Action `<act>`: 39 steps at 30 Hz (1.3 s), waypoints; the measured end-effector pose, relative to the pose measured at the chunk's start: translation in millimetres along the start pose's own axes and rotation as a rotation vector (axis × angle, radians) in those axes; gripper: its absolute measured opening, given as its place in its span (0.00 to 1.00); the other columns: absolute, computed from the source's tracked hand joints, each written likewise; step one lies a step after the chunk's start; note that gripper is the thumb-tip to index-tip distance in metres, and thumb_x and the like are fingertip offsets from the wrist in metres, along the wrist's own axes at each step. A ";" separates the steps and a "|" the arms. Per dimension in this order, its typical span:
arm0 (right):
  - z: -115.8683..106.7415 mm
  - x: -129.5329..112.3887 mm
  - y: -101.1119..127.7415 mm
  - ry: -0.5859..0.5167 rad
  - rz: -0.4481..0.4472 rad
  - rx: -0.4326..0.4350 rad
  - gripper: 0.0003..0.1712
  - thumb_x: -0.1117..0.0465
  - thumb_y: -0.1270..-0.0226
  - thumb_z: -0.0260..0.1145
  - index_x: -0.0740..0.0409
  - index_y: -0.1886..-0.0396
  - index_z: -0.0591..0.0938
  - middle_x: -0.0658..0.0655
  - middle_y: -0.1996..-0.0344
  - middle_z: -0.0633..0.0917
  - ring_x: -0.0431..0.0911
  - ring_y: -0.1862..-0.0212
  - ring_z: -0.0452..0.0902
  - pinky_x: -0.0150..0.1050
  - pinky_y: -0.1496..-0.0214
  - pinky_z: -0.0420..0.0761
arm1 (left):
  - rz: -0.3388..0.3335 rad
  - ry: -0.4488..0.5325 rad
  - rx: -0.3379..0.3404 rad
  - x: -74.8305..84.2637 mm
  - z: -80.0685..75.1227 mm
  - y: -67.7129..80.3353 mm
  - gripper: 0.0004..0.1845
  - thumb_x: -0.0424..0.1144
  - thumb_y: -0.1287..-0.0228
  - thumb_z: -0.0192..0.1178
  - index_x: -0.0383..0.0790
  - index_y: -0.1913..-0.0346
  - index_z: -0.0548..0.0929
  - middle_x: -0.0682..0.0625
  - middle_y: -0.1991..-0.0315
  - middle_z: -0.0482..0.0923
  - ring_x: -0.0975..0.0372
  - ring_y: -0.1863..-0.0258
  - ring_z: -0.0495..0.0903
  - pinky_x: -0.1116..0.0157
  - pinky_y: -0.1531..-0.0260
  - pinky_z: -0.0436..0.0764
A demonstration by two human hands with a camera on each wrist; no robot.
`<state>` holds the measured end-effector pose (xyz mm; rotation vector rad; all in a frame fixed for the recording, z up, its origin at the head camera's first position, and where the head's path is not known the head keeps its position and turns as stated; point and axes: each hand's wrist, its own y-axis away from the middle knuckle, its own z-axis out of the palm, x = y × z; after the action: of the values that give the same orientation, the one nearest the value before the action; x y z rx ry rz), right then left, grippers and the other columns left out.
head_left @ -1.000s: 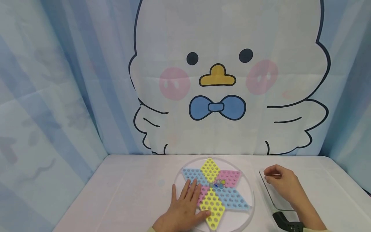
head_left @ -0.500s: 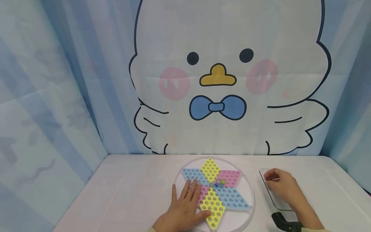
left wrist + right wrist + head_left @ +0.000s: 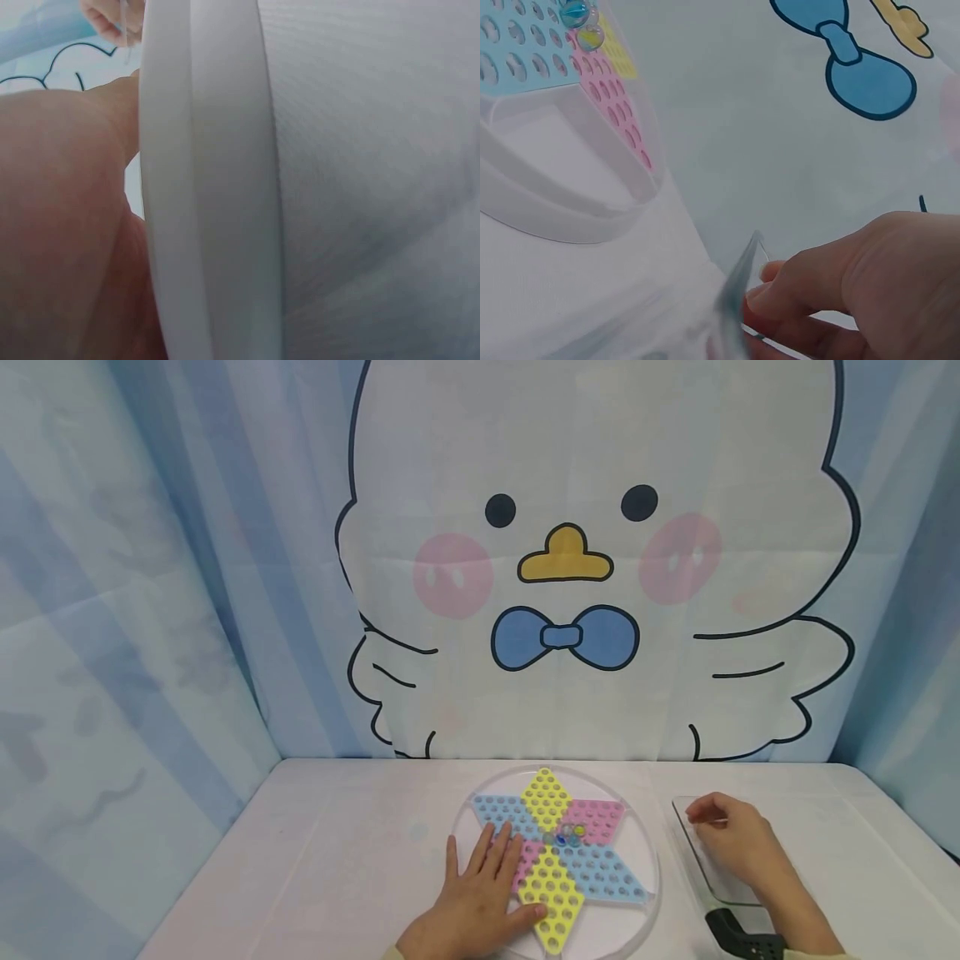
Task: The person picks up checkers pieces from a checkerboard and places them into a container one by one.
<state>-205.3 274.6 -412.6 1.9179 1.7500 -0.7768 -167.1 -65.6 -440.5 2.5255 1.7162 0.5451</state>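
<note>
In the head view, my left hand (image 3: 476, 906) lies with spread, straight fingers on the left side of a round Chinese checkers board (image 3: 651, 902). Its thumb rests over the near yellow point of the star. Several glass marbles (image 3: 573, 832) sit together near the board's centre. To the right, my right hand (image 3: 731, 839), fingers bent, is over a clear plastic box (image 3: 738, 891). In the right wrist view, the box's corner (image 3: 739, 289) partly covers the fingertips; I cannot tell what they hold. The left wrist view shows mainly the board's pale rim (image 3: 199, 180).
A white table (image 3: 330, 852) carries the board and box, with a gap between them. A black camera mount (image 3: 738, 935) is at my right wrist. Behind the table hangs a pale blue curtain (image 3: 292, 610) with a cartoon bird.
My right hand has dipped slightly at the clear box, and its thumb and fingers have drawn closer together. The left hand, board and marbles have not moved.
</note>
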 end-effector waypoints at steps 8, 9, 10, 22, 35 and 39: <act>-3.2 -8.5 5.0 -0.008 -0.023 0.079 0.11 0.65 0.31 0.61 0.66 0.53 0.80 0.67 0.57 0.85 0.55 0.56 0.81 0.45 0.59 0.83 | 0.002 0.003 0.000 -0.3 -0.7 0.4 0.53 0.81 0.40 0.36 0.50 0.20 0.48 0.53 0.18 0.38 0.54 0.19 0.36 0.32 0.30 0.33; -3.3 -9.5 5.5 -0.012 -0.028 0.087 0.11 0.65 0.31 0.61 0.66 0.53 0.80 0.67 0.57 0.85 0.55 0.56 0.81 0.45 0.59 0.83 | 0.003 0.004 0.001 -0.4 -0.7 0.7 0.53 0.81 0.40 0.36 0.50 0.20 0.49 0.52 0.18 0.38 0.54 0.19 0.36 0.32 0.30 0.33; -3.3 -10.4 5.8 -0.016 -0.035 0.093 0.11 0.65 0.31 0.60 0.66 0.53 0.80 0.67 0.57 0.85 0.55 0.56 0.81 0.45 0.59 0.83 | 0.004 0.003 0.002 -0.5 -0.7 0.9 0.53 0.81 0.40 0.36 0.50 0.20 0.49 0.52 0.18 0.38 0.54 0.19 0.36 0.32 0.30 0.33; 0.3 -26.6 10.5 -0.055 -0.150 0.233 0.10 0.63 0.31 0.62 0.61 0.54 0.82 0.59 0.60 0.87 0.36 0.60 0.79 0.22 0.65 0.77 | 0.005 0.005 0.004 -0.8 -0.1 0.6 0.54 0.81 0.41 0.36 0.50 0.20 0.48 0.52 0.18 0.38 0.54 0.19 0.36 0.32 0.30 0.33; 14.0 -43.8 13.5 -0.104 -0.221 0.213 0.08 0.64 0.31 0.62 0.61 0.56 0.83 0.57 0.61 0.87 0.28 0.64 0.77 0.19 0.61 0.77 | 0.006 0.006 0.004 -1.1 0.2 0.1 0.54 0.81 0.41 0.36 0.50 0.20 0.48 0.52 0.18 0.37 0.54 0.19 0.36 0.32 0.30 0.33; 19.1 -48.6 13.2 -0.133 -0.218 0.192 0.07 0.65 0.31 0.63 0.61 0.56 0.82 0.57 0.61 0.87 0.30 0.63 0.78 0.20 0.60 0.78 | 0.009 0.007 0.008 -1.6 0.6 0.3 0.54 0.81 0.40 0.36 0.50 0.20 0.48 0.52 0.18 0.38 0.53 0.19 0.36 0.32 0.30 0.34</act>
<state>-196.7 224.2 -395.8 1.7632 1.8796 -1.1618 -167.2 -67.1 -441.4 2.5414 1.7128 0.5488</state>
